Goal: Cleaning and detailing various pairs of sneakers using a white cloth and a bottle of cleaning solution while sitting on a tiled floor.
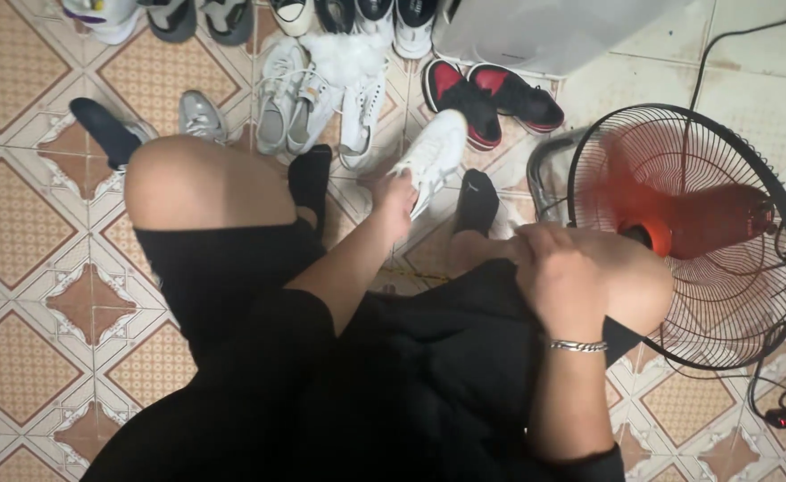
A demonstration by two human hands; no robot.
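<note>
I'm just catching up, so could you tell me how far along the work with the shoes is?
Done: nothing shows as finished. In hand: the left hand grips a white sneaker by its heel end, while the right hand rests on the right knee. Left: grey sneakers and red-and-black shoes lie untouched.

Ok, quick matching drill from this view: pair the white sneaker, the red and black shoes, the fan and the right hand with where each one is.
1. white sneaker
2. red and black shoes
3. fan
4. right hand

a. resting on the right knee
b. on the tiled floor by the grey bin
c. standing at the right, guard tilted up
d. gripped in the left hand

Pairs: 1-d, 2-b, 3-c, 4-a
</note>
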